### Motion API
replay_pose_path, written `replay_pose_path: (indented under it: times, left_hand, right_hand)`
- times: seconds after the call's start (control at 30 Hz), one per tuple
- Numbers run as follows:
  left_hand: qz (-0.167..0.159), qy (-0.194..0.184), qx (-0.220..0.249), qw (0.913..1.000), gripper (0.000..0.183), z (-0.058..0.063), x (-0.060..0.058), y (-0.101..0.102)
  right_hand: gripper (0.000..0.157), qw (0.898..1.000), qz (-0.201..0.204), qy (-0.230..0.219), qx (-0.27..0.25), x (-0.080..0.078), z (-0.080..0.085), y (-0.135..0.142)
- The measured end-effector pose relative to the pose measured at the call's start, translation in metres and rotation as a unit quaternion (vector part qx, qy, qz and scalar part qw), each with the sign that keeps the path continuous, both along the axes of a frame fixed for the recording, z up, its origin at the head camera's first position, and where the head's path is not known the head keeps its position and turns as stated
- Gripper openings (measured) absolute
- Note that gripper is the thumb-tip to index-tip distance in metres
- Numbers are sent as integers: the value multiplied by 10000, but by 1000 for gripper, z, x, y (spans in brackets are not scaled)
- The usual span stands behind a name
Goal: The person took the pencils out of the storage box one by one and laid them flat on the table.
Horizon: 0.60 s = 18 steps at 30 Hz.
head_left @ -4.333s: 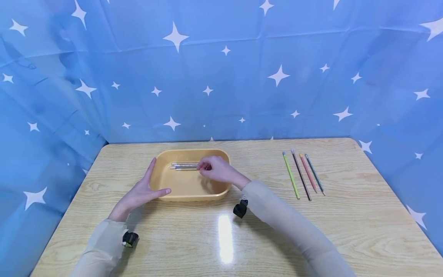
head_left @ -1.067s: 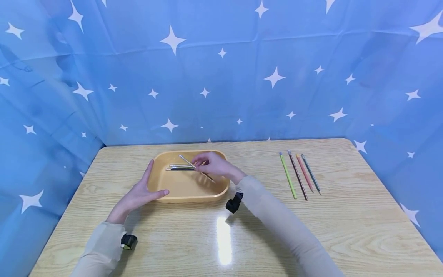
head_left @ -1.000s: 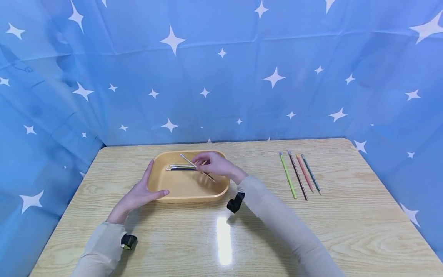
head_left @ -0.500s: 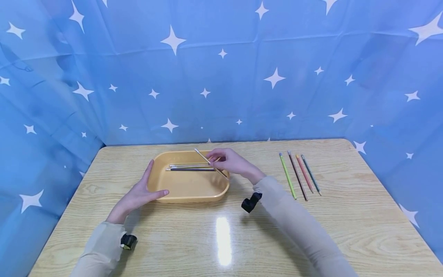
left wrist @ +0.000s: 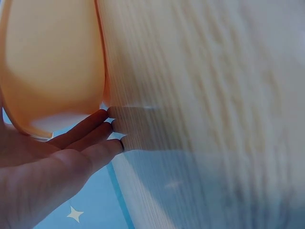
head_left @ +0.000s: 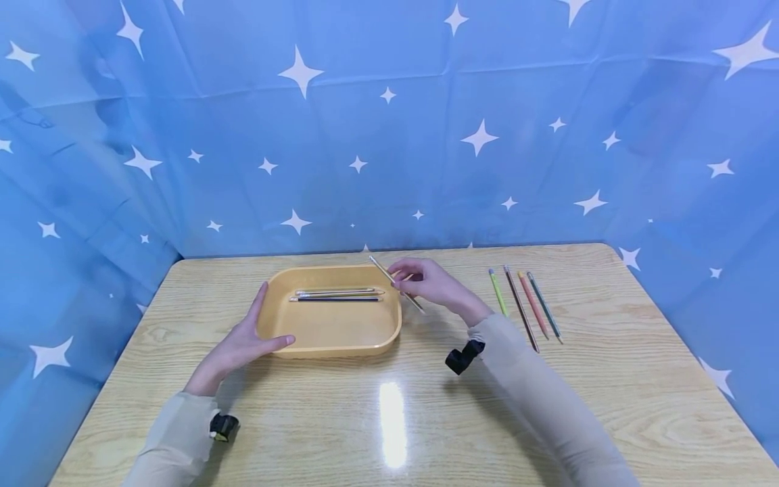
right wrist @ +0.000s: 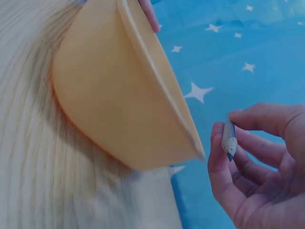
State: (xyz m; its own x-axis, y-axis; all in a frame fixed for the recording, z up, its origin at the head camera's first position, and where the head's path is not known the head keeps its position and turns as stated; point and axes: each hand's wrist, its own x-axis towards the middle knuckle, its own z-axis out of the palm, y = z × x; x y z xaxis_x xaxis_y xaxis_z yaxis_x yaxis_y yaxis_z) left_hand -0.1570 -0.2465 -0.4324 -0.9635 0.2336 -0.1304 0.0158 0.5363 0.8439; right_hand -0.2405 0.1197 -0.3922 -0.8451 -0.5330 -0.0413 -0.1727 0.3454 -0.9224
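Note:
My right hand (head_left: 431,281) pinches a pencil (head_left: 380,268) between thumb and fingers, at the right end of an orange-yellow plastic tray (head_left: 331,352). The pencil slants across the tray's right rim, and its sharpened dark tip (right wrist: 230,155) points at the camera in the right wrist view. At the tray's left end my left hand (head_left: 243,340) rests with thumb and fingers spread and straight, touching the rim. Several more pencils (head_left: 335,299) lie side by side inside the tray, near its back wall.
On the table's right side several pencils lie in a slanted row: lime green (head_left: 497,292), dark maroon (head_left: 520,308), coral red (head_left: 533,306) and dark teal (head_left: 544,306). My right forearm partly covers the green one. A blue star-patterned curtain (head_left: 341,122) hangs behind the wooden table (head_left: 316,419).
My right hand took up a pencil inside the tray and has moved right with it, to the tray's right rim. The left hand stays at the tray's left end.

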Motion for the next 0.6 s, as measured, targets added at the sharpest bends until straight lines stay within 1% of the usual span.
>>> replay_pose_path:
  times: [0.2, 0.43, 0.6]
  left_hand:
    - [-1, -2, -19, 10000, 117, 0, 0, -1]
    - [0, 48, -29, 10000, 116, 0, 0, -1]
    - [1, 45, -3, 10000, 116, 0, 1, -1]
  right_hand:
    - [33, 9999, -113, 7, 15, 2, -6, 14]
    - [36, 9996, -264, -107, -11, 4, -12, 34]
    - [35, 9991, -419, -60, 53, 5, -16, 46]
